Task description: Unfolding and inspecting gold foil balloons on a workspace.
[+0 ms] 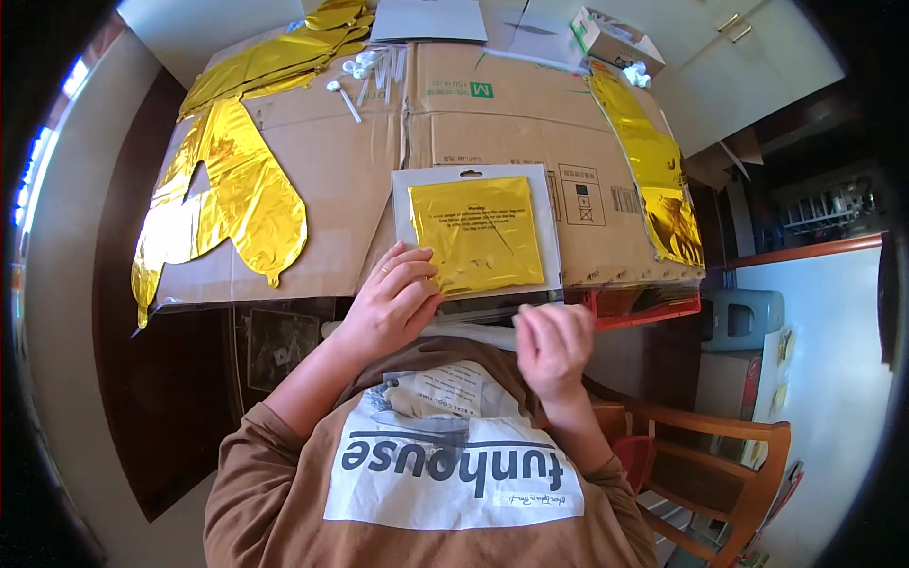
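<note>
A flat package [478, 232] lies on the cardboard near its front edge. It has a white backing card with a hang slot and a folded gold foil balloon under clear plastic. My left hand [402, 289] grips the package's lower left edge, its curled fingers over the front and its thumb hidden. Just off the lower right corner, my right hand [554, 346] is closed with bent fingers, apart from the gold foil. Whatever its fingertips may hold is too small to make out.
Brown cardboard [322, 142] covers the table. A gold letter-shaped foil balloon [256, 204] lies at left, and another gold foil piece [653, 170] at right. White sticks [393, 71] with cups lie at the back, near an open box [615, 40]. A wooden chair [748, 426] stands at right.
</note>
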